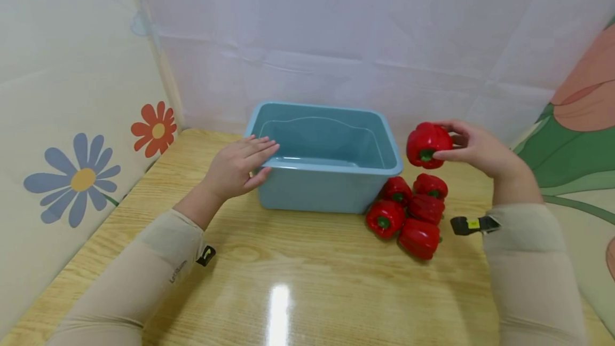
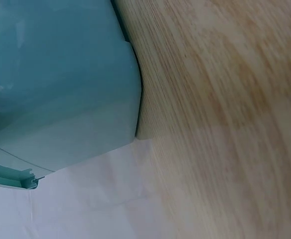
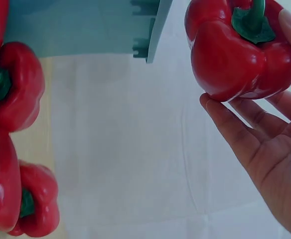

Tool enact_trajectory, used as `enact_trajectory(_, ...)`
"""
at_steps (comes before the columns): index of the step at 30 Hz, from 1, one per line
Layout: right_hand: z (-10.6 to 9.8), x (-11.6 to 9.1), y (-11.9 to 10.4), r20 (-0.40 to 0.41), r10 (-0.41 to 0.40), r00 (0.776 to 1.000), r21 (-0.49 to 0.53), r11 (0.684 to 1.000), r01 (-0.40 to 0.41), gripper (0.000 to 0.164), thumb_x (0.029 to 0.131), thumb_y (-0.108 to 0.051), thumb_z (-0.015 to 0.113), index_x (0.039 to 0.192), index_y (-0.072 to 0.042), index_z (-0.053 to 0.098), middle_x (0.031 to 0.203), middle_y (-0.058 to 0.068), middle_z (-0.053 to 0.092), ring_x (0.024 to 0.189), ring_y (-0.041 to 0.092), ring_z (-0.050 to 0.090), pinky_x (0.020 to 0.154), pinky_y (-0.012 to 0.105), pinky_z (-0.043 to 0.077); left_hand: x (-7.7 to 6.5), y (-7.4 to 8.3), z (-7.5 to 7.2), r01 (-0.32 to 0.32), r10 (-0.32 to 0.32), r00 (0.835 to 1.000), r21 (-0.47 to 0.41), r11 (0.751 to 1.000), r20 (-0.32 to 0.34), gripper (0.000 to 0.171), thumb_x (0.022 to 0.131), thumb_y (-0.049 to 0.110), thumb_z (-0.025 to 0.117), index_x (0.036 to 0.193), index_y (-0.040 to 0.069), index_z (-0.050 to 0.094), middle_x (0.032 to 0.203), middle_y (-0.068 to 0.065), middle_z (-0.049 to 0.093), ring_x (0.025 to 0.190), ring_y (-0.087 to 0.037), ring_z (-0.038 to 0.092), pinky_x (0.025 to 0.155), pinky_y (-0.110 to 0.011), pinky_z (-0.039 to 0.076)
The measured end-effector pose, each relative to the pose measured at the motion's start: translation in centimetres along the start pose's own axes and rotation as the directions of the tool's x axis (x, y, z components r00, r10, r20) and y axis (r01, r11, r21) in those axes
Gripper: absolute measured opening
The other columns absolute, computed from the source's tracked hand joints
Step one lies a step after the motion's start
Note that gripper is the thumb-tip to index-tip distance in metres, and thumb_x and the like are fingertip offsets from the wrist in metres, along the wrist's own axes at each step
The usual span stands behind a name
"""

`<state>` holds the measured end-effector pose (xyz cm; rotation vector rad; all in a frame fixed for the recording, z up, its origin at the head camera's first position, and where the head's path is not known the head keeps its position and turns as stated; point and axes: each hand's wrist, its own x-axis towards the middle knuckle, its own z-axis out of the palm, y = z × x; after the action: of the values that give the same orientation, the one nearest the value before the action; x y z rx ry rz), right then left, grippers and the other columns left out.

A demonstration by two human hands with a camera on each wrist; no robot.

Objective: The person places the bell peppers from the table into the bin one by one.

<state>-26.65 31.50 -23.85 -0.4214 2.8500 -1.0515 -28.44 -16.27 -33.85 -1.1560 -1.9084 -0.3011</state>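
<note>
A red bell pepper (image 1: 425, 142) with a green stem is held in the air by my right hand (image 1: 473, 148), thumb on one side and fingers on the other. It is to the right of a blue plastic bin (image 1: 326, 191), a little above a cluster of several more red bell peppers (image 1: 419, 238) on the table. In the right wrist view the held pepper (image 3: 235, 59) shows its stem. My left hand (image 1: 240, 167) rests on the bin's left rim with fingers extended. The bin's interior shows no pepper in the head view.
The wooden table (image 1: 230, 292) carries the bin and the peppers, which lie close against the bin's right front corner. A white sheet (image 1: 336, 31) hangs behind. Flower-patterned panels (image 1: 72, 95) stand at both sides.
</note>
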Motion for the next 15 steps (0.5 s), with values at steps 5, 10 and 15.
enact_trajectory(5,0.2,0.4,-1.0,0.002,-0.02,1.0,-0.011,1.0,0.02,0.065,0.083,-0.033,0.066,0.138,-0.021,0.035,0.127,0.005,0.048,0.114,0.023,0.045,0.078,0.024,0.048,0.0,0.0,0.0,0.001,-0.001,1.0,0.003,1.0,-0.004,0.048,0.091,0.038,0.044,0.118,0.004,0.061,0.114,-0.014,0.063,0.108,-0.029,0.058,0.092,-0.049,0.044)
enact_trajectory(10,0.5,0.7,-1.9,-0.017,-0.049,0.999,-0.015,0.999,0.049,0.064,0.082,-0.033,0.066,0.138,-0.022,0.036,0.125,0.004,0.049,0.113,0.024,0.046,0.08,0.029,0.047,0.0,0.0,0.1,0.001,-0.001,1.0,0.011,1.0,-0.02,0.047,0.09,0.038,0.045,0.117,0.004,0.062,0.113,-0.014,0.063,0.107,-0.029,0.058,0.093,-0.047,0.043)
enact_trajectory(15,1.0,1.1,-2.4,-0.046,-0.074,0.996,-0.013,0.997,0.074,0.065,0.081,-0.033,0.067,0.137,-0.02,0.038,0.125,0.004,0.049,0.112,0.024,0.048,0.079,0.029,0.048,-0.1,0.0,0.3,-0.001,0.002,0.999,0.015,1.0,-0.033,0.045,0.086,0.034,0.05,0.118,0.004,0.061,0.113,-0.015,0.063,0.107,-0.029,0.058,0.092,-0.047,0.044)
